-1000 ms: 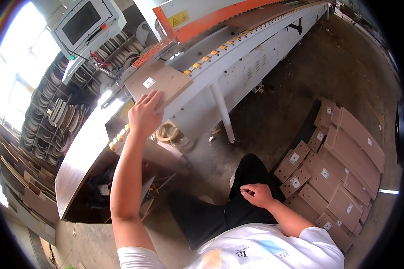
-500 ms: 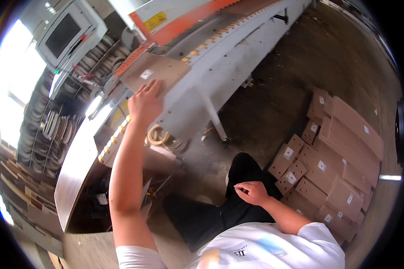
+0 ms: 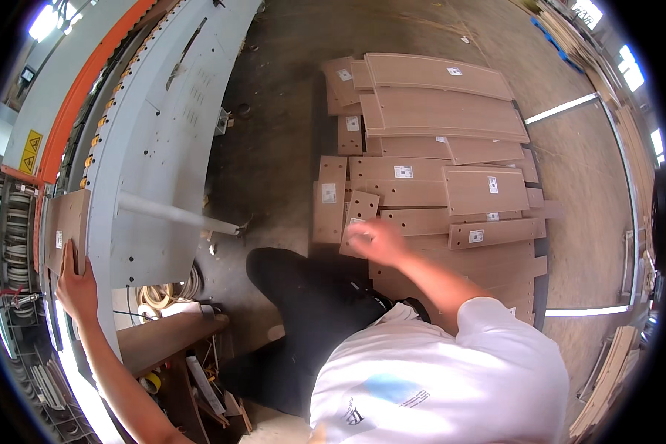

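Note:
My left hand (image 3: 78, 287) lies flat with outstretched fingers on a brown panel (image 3: 72, 211) with a white label. This panel rests at the near end of a long grey and orange machine (image 3: 155, 140), beside its row of yellow rollers. My right hand (image 3: 379, 240), smeared by motion, hovers at the left side of a low stack of brown panels. Just beyond its fingers is a narrow panel with drilled holes (image 3: 361, 206). Whether the fingers touch that panel is unclear. A wider labelled panel (image 3: 488, 191) lies to the right of it in the stack.
Larger panels (image 3: 440, 111) lie at the far end of the stack. A white slanted leg (image 3: 181, 213) juts from the machine toward the floor. Coiled edging strip (image 3: 159, 294) sits below the machine, near a brown board (image 3: 166, 337). Racked rolls (image 3: 16, 255) stand far left.
My view has swung right toward the panel stack. My right hand has moved from over my lap out to the stack. My left hand stays on the panel at the machine.

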